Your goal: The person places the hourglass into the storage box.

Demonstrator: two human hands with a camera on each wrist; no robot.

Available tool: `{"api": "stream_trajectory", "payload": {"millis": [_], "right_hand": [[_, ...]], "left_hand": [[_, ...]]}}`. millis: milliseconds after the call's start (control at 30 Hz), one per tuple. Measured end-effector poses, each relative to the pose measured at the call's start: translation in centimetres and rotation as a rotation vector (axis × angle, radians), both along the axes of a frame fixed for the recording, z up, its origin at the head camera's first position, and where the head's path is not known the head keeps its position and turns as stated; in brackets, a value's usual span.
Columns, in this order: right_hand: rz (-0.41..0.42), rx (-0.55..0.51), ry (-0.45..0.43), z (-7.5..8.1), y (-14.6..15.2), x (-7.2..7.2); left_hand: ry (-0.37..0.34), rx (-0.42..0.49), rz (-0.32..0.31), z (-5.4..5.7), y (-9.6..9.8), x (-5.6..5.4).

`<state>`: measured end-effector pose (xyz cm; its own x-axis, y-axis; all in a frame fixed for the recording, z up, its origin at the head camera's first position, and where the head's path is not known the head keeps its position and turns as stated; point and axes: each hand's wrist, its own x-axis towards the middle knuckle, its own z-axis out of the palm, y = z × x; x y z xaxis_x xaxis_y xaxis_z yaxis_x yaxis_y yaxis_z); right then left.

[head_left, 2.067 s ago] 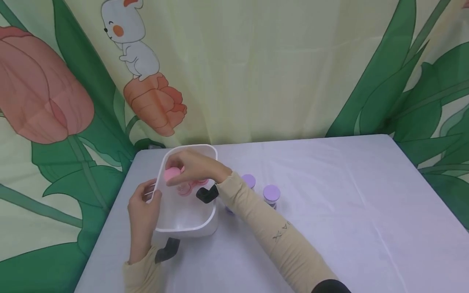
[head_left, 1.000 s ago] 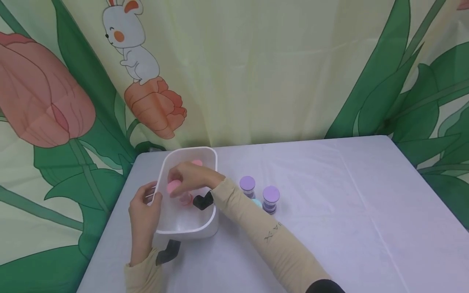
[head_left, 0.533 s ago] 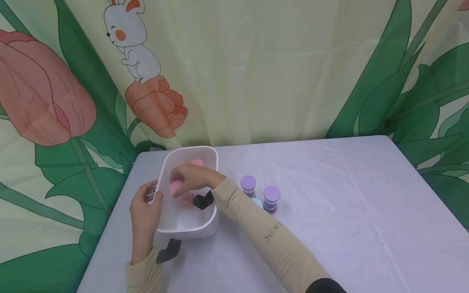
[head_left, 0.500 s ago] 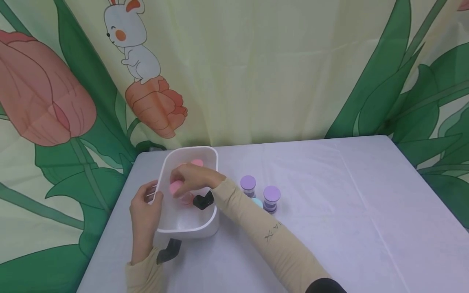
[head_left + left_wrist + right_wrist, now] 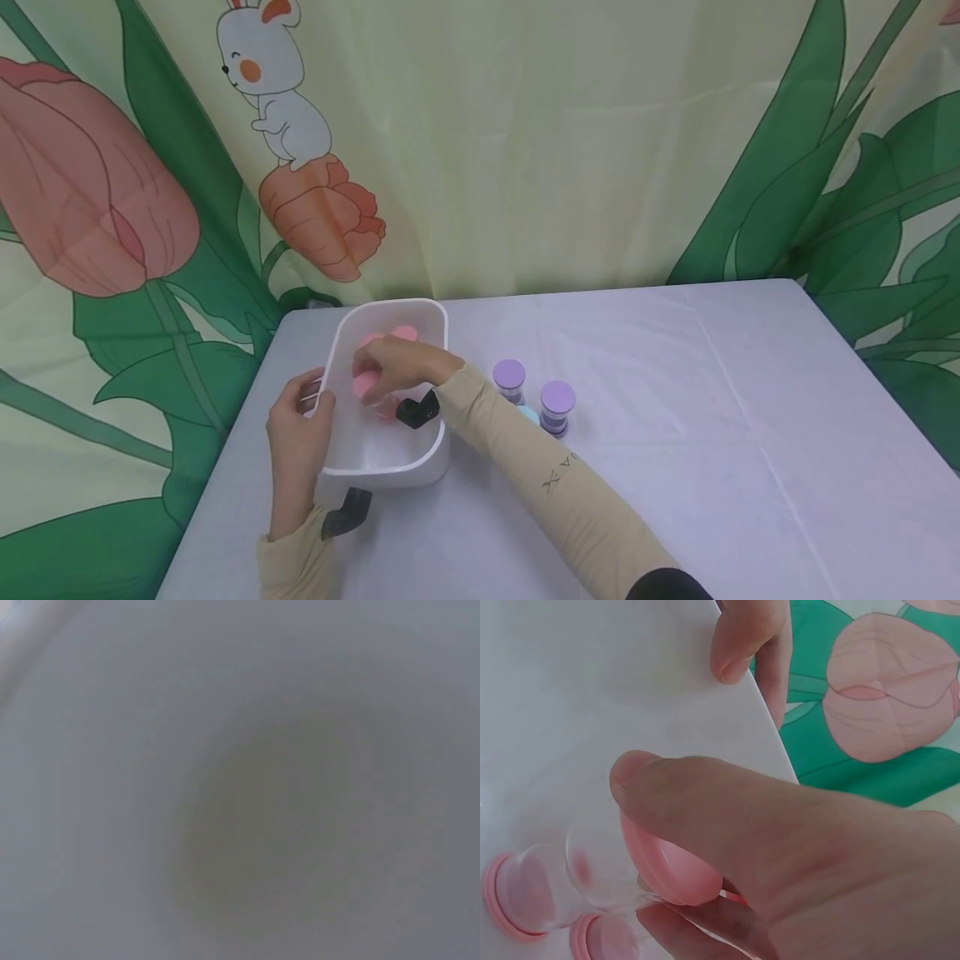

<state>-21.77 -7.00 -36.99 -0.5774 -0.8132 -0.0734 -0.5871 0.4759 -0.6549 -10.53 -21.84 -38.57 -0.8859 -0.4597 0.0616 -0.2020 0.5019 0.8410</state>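
Observation:
In the head view my left hand [image 5: 300, 421] grips the left rim of a white plastic bin [image 5: 382, 480], thumb on the inside and fingers outside. My right hand [image 5: 401, 362] reaches down into the bin and holds a sand timer by its pink cap [image 5: 365, 383]. The right wrist view shows the thumb across the pink cap [image 5: 679, 874], with fingers beneath it and clear bulbs [image 5: 596, 859] extending left. Behind the hand, more pink caps [image 5: 405, 332] lie in the bin. The left wrist view is only a blurred pale surface.
Right of the bin, two sand timers with purple caps [image 5: 509, 374] [image 5: 557, 398] stand on the white-covered table [image 5: 705, 450]. A light blue cap [image 5: 528, 413] shows between them, partly behind the right sleeve [image 5: 555, 483]. A printed curtain [image 5: 555, 150] hangs behind the table.
Over about two seconds, my right hand has shifted lower and slightly right inside the bin with the pink-capped sand timer. The right arm uncovers more of the purple timers. The left hand keeps its grip.

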Motion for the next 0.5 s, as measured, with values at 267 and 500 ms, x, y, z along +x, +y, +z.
{"api": "stream_trajectory", "payload": {"millis": [267,500], "right_hand": [[-0.021,-0.005,0.033,-0.05,0.00,-0.27],[-0.043,0.000,0.030,0.03,0.04,-0.28]], "left_hand": [[0.009,0.000,0.000,0.04,0.06,-0.08],[0.005,-0.004,-0.002,0.03,0.03,-0.05]]}}
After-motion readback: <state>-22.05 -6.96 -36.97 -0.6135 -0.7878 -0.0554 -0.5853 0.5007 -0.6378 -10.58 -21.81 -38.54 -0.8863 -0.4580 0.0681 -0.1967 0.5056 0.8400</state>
